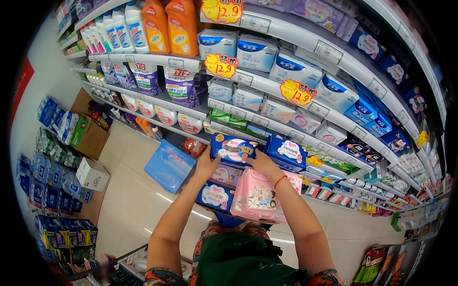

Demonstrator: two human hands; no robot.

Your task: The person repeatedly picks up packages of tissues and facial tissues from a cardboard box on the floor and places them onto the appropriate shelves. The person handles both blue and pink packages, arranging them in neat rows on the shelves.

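Both my hands are closed on a dark blue pack of sanitary pads, held level in front of the lower shelves. My left hand grips its left end, and my right hand has the right end, with a red cord on that wrist. Just below the held pack are a light purple pack and another blue pack. Pink packs stand under my right forearm, partly covered by it. A further blue pack sits to the right of my right hand. What supports these packs is mostly hidden.
Shelves of pads and detergents curve across the front. A light blue box stands on the floor left of my hands. Farther left are a white carton and stacked packs. A wire basket edge shows at the lower left.
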